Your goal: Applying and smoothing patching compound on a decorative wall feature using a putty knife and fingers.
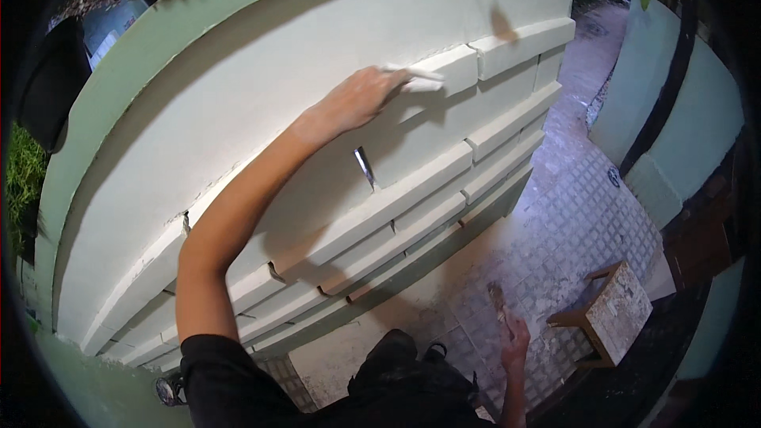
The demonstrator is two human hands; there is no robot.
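My left hand (361, 99) reaches out to the upper ledge of a curved white wall (238, 79). Its dusty fingers are closed round a small white flat piece (424, 79), which lies against the ledge; its exact kind is unclear. Low on the right, my right hand (515, 341) hangs away from the wall, gripping what looks like a worn paintbrush (497, 301) with its head pointing up in the picture. Below my left forearm, a narrow shiny metal strip (363, 165) stands tilted by the middle ledge (412, 182).
Stepped white ledges with gaps run along the wall, under a green top rim (103, 87). A dust-covered wooden stool (622, 313) stands on the tiled floor (579, 222) at the right. Beyond it rises a pale green wall (697, 127). Green plants (28, 182) grow at the far left.
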